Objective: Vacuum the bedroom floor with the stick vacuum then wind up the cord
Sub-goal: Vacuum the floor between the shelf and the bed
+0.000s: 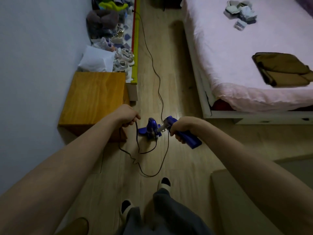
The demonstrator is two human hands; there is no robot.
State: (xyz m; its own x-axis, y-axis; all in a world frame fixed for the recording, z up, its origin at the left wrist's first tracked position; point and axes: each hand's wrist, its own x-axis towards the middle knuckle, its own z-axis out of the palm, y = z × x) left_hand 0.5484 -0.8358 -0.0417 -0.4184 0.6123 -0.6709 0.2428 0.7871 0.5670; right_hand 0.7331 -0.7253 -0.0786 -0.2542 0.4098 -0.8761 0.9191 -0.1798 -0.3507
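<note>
Here, right hand (180, 128) clenched round the blue handle of the stick vacuum (185, 135), which stands upright below the fingers. Left hand (127, 117) pinches the cord (153, 65); slack loops hang beneath its fingers onto the floor. Cord looks limp, light, tangle-prone; best gathered in loops near the handle.

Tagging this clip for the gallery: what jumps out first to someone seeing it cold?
The blue stick vacuum at centre, with the right hand gripping its handle. Next, the black cord, which runs up the wooden floor and loops in front of the feet, with the left hand holding a strand. The pink bed fills the right side, and a wooden cabinet stands at left.
</note>
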